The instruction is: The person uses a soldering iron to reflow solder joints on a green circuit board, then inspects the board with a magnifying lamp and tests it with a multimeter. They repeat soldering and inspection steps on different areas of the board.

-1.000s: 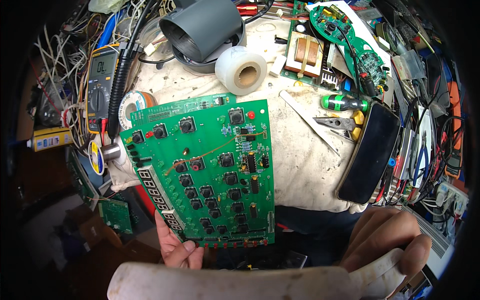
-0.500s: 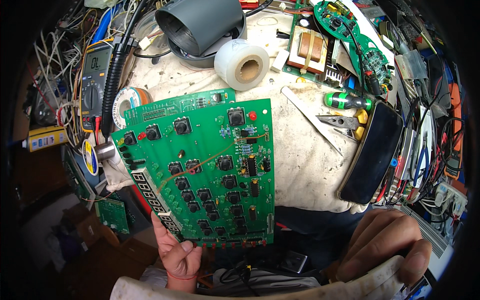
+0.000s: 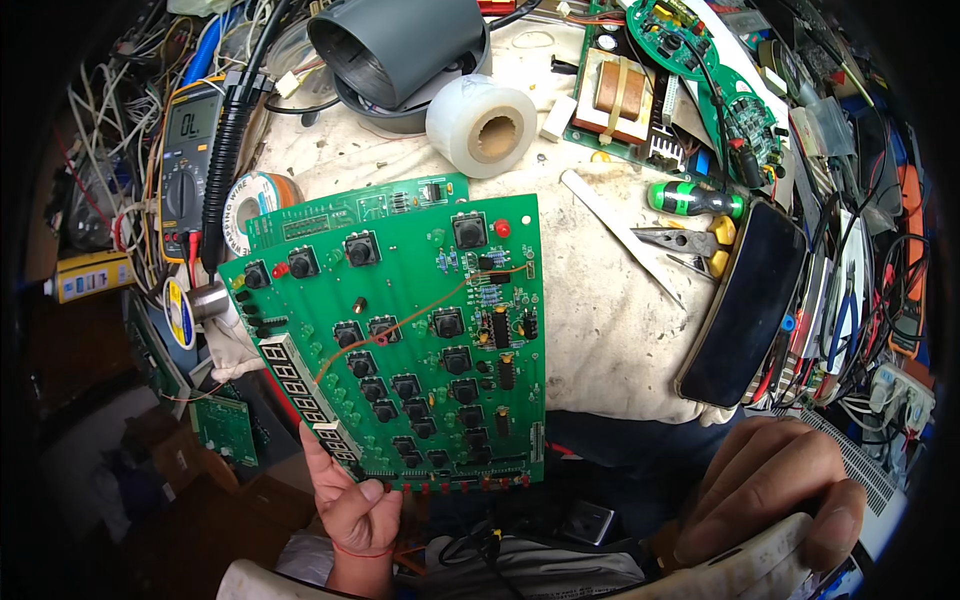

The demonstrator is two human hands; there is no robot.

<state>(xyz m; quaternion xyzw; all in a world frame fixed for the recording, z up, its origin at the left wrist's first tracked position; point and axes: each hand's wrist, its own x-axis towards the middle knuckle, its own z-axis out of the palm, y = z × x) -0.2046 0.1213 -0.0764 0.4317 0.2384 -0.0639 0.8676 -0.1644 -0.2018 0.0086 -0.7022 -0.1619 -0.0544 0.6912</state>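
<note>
My left hand (image 3: 358,510) grips a large green circuit board (image 3: 420,270) at its lower left corner, thumb on the front. The board carries black push buttons, white digit displays (image 3: 295,375), chips, and a brown wire across its face. Behind its top edge another green board (image 3: 355,205) shows. Close up at the lower right, my right hand (image 3: 770,490) is curled round a pale, stained curved edge (image 3: 690,575) that runs along the bottom of the picture. What kind of thing that edge belongs to cannot be made out.
On the pale stained cloth (image 3: 610,340) lie a clear tape roll (image 3: 482,125), a white stick (image 3: 620,235), a green-black screwdriver (image 3: 695,201), pliers (image 3: 690,240) and a phone (image 3: 745,305). A grey cylinder (image 3: 395,50), a multimeter (image 3: 188,170), wire spools and tangled cables stand around.
The circuit board has shifted very slightly left and up with my left hand. My right hand stays on the pale edge, nearly unmoved.
</note>
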